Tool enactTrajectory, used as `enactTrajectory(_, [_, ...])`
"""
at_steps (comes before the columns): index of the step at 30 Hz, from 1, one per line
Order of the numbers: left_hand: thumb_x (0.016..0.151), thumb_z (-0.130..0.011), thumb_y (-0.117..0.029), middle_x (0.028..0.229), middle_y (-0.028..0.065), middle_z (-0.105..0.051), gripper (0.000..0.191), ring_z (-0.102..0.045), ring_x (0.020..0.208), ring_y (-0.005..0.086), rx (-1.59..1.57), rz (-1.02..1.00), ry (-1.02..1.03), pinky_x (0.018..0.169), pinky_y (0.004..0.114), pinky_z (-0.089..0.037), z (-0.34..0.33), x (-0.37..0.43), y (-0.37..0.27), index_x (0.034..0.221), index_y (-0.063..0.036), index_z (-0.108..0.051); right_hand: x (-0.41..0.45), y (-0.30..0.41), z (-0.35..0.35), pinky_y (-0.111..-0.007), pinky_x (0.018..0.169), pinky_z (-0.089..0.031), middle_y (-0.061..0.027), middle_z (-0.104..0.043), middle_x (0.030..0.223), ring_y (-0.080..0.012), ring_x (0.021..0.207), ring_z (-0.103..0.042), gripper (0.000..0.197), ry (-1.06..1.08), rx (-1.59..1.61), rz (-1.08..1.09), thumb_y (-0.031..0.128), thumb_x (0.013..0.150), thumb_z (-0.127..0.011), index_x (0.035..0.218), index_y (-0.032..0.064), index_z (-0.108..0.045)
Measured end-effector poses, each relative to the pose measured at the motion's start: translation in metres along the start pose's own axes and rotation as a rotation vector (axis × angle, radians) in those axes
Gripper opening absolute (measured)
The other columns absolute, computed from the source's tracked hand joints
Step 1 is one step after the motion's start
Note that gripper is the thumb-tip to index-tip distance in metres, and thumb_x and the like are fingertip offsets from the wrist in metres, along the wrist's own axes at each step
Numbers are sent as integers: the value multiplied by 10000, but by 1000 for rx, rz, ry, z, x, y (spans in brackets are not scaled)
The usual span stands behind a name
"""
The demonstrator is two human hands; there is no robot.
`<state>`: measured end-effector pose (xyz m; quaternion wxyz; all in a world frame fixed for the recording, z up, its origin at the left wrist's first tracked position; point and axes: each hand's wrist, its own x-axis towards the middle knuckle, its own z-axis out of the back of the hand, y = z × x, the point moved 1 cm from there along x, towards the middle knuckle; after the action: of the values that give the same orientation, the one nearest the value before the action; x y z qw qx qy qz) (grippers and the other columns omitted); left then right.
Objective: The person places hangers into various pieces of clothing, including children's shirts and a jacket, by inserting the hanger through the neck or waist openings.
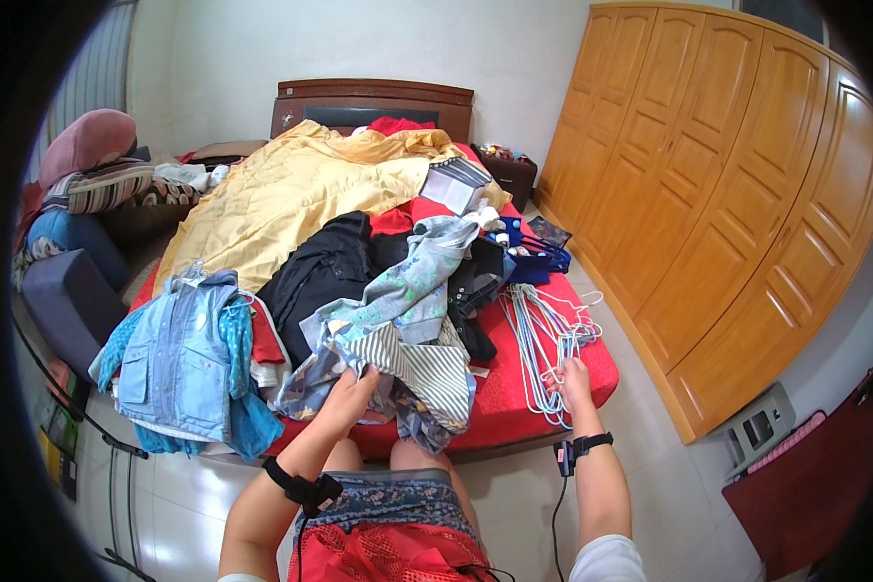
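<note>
My left hand (351, 400) pinches the edge of a garment with a black-and-white striped lining (436, 375) at the front of the bed. Its outer cloth has a blue-grey pattern and hangs over the bed's edge. My right hand (572, 384) grips a hanger at the lower part of a pile of thin pastel hangers (527, 335) on the red sheet. Behind the striped garment lies a grey printed sweatshirt (415, 291), on top of black clothes (309, 273). To the left, a light blue jacket (178, 360) rests on other garments, with hanger hooks showing at its collar.
A yellow quilt (262, 218) covers the far bed. Blue straps and cloth (535, 262) lie at the right edge. Wooden wardrobes (698, 182) line the right wall. Cushions (102, 185) are heaped at left, above a black metal frame (120, 502) on the tiled floor.
</note>
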<state>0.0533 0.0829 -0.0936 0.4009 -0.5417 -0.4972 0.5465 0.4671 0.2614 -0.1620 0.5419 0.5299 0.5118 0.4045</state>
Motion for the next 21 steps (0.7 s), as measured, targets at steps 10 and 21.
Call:
enactTrajectory(10, [1011, -475, -320, 1106, 39, -510, 397, -520, 997, 171, -129, -103, -41, 834, 396, -527, 7, 5, 15, 1327, -83, -443, -78, -11, -41, -281, 728, -532, -83, -632, 976, -142, 839, -616, 171, 134, 51, 476, 222, 1009, -507, 1005, 51, -517])
enactTrajectory(21, [965, -519, -305, 947, 134, -622, 388, -558, 876, 215, 219, -315, -200, 806, 355, -443, 17, 11, 14, 1143, 39, -535, -113, -2, -65, -215, 562, -379, 10, -455, 721, -57, 628, -417, 138, 212, 302, 331, 138, 999, -503, 1090, 42, -542])
